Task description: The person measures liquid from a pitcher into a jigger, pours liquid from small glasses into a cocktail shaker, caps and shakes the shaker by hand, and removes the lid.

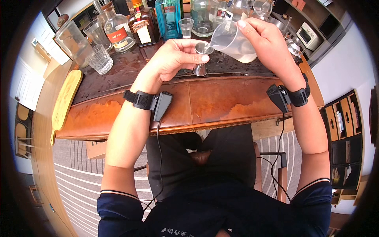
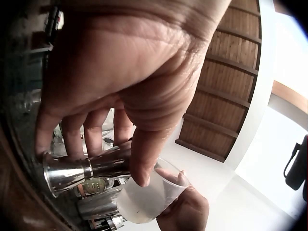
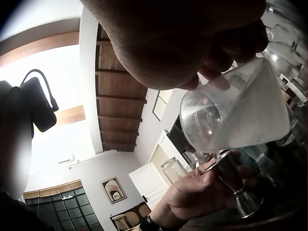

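Note:
A metal double-ended jigger [image 1: 200,70] stands upright near the bar's padded front edge, and my left hand [image 1: 173,59] pinches its upper cup between thumb and fingers. My right hand [image 1: 270,45] grips a clear plastic measuring cup [image 1: 236,45], tilted left with cloudy liquid in it. Its spout is at the jigger's rim, and liquid runs from it into the upper cup. In the left wrist view the thumb and fingers of my left hand [image 2: 139,96] lie on the jigger [image 2: 67,174]. The right wrist view shows the tilted cup [image 3: 240,110] above the jigger [image 3: 228,173].
Several bottles, among them an amber one [image 1: 143,25] and a blue one [image 1: 167,19], line the back. A small plastic cup [image 1: 186,28] stands behind the jigger. At the left are a cut-glass tumbler [image 1: 100,60], taller glasses and a wooden board [image 1: 67,98].

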Demonstrator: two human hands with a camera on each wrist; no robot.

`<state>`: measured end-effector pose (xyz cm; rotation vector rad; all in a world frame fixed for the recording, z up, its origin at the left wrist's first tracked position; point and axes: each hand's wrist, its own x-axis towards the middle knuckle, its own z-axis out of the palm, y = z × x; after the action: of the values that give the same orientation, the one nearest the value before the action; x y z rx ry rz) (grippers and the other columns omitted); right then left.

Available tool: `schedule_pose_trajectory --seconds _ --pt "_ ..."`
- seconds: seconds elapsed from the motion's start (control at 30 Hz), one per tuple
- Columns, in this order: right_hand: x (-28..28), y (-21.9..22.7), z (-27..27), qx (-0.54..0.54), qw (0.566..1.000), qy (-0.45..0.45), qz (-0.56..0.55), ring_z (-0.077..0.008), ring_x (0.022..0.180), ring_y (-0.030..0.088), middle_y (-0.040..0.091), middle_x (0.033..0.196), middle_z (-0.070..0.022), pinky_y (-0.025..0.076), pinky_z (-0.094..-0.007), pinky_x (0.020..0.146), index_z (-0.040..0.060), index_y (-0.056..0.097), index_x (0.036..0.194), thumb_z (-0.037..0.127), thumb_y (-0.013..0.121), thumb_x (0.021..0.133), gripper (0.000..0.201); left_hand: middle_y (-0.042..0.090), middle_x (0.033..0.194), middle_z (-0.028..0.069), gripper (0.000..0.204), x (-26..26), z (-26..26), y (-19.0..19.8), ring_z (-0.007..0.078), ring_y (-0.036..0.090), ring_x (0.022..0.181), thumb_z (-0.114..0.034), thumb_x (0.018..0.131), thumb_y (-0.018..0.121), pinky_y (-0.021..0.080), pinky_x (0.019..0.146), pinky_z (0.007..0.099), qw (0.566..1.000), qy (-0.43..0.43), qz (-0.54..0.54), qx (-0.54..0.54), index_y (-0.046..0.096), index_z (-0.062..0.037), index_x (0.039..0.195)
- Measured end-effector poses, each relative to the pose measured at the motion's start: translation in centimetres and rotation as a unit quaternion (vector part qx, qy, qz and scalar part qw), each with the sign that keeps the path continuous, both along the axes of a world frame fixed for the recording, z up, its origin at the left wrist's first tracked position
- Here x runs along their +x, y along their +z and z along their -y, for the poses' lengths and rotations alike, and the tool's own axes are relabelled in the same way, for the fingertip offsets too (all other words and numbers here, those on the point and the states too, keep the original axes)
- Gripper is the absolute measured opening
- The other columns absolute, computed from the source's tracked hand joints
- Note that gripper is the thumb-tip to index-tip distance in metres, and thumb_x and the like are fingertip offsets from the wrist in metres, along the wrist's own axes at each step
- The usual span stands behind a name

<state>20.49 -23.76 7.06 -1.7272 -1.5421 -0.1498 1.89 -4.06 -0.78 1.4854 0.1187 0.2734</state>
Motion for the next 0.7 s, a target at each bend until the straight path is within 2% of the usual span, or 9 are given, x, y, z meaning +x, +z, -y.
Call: schedule_pose_trajectory --seconds 0.17,0.27,0.33,0.37,0.43,0.47,0.5,0.57,0.7 --pt "0.4 -1.6 0.0 0.011 0.998 0.018 -0.052 -0.0129 0.066 0.052 0.057 0.069 -0.0051 0.047 -0.0334 0.063 -0.0033 0.066 0.095 0.032 0.057 0.106 0.038 0.077 0.106 0.0048 0.042 0.0 0.1 0.0 0.0099 0.069 0.090 -0.011 0.088 0.082 0.053 0.078 0.0243 1.000 -0.004 0.004 0.000 0.070 -0.0050 0.127" --pt "0.2 -3.3 0.4 0.052 0.990 0.027 -0.125 -0.0105 0.068 0.052 0.059 0.073 0.0008 0.046 -0.0313 0.063 -0.0049 0.066 0.096 0.028 0.056 0.106 0.036 0.077 0.106 0.0055 0.041 0.0 0.0 0.0 0.0102 0.070 0.089 -0.011 0.088 0.082 0.054 0.077 0.0240 1.000 -0.005 0.004 -0.005 0.070 -0.0045 0.127" --pt "-0.1 -4.6 1.1 0.057 0.964 0.036 -0.257 -0.0038 0.065 0.041 0.052 0.075 0.0062 0.034 -0.0224 0.058 -0.0012 0.069 0.121 0.028 0.052 0.110 0.036 0.077 0.105 0.0062 0.041 0.1 -0.1 -0.1 0.0108 0.070 0.090 -0.011 0.088 0.082 0.054 0.077 0.0236 1.000 0.004 0.010 -0.006 0.070 -0.0043 0.127" --pt "-0.3 -5.2 1.5 0.059 0.964 0.035 -0.258 -0.0038 0.065 0.041 0.052 0.075 0.0062 0.034 -0.0224 0.058 -0.0012 0.069 0.121 0.028 0.052 0.110 0.036 0.077 0.105 0.0062 0.041 0.1 0.0 0.0 0.0108 0.070 0.090 -0.011 0.088 0.082 0.054 0.077 0.0236 1.000 0.003 0.009 -0.004 0.070 -0.0043 0.127" --pt "-0.8 -6.4 2.6 0.097 0.916 0.029 -0.389 -0.0041 0.059 0.033 0.041 0.068 0.0086 0.028 -0.0218 0.054 -0.0005 0.066 0.124 0.026 0.050 0.110 0.034 0.077 0.107 0.0070 0.041 0.0 0.2 0.3 0.0134 0.071 0.094 -0.012 0.087 0.083 0.056 0.079 0.0260 1.000 0.024 0.000 -0.011 0.070 -0.0042 0.126" --pt "-0.9 -6.9 3.3 0.099 0.915 0.022 -0.391 -0.0049 0.058 0.034 0.035 0.066 0.0090 0.030 -0.0222 0.055 -0.0023 0.064 0.124 0.024 0.047 0.111 0.034 0.077 0.107 0.0070 0.041 0.0 0.1 0.3 0.0134 0.071 0.094 -0.012 0.087 0.083 0.056 0.079 0.0260 1.000 0.022 -0.002 -0.008 0.070 -0.0042 0.126" --pt "-0.9 -7.4 4.1 0.103 0.914 0.020 -0.392 -0.0049 0.058 0.034 0.035 0.066 0.0090 0.030 -0.0222 0.055 -0.0023 0.064 0.124 0.024 0.047 0.111 0.034 0.076 0.108 0.0069 0.041 0.1 0.0 0.1 0.0147 0.071 0.096 -0.012 0.087 0.083 0.056 0.081 0.0277 0.999 0.038 0.008 -0.014 0.070 -0.0044 0.126" --pt "-0.6 -8.6 5.9 0.124 0.911 0.026 -0.392 -0.0015 0.066 0.040 0.050 0.079 0.0071 0.033 -0.0207 0.057 -0.0011 0.065 0.120 0.024 0.053 0.109 0.030 0.076 0.109 0.0069 0.042 0.4 -0.1 -0.1 0.0159 0.072 0.098 -0.012 0.087 0.084 0.056 0.082 0.0295 0.998 0.052 0.016 -0.016 0.070 -0.0047 0.126" --pt "0.7 -10.5 8.9 0.137 0.899 0.016 -0.416 -0.0012 0.066 0.037 0.050 0.081 0.0078 0.031 -0.0202 0.057 -0.0005 0.064 0.120 0.023 0.051 0.110 0.028 0.075 0.109 0.0041 0.042 1.5 0.0 0.4 0.0161 0.071 0.100 -0.012 0.087 0.083 0.055 0.083 0.0325 0.994 0.110 0.011 -0.003 0.070 -0.0066 0.126"
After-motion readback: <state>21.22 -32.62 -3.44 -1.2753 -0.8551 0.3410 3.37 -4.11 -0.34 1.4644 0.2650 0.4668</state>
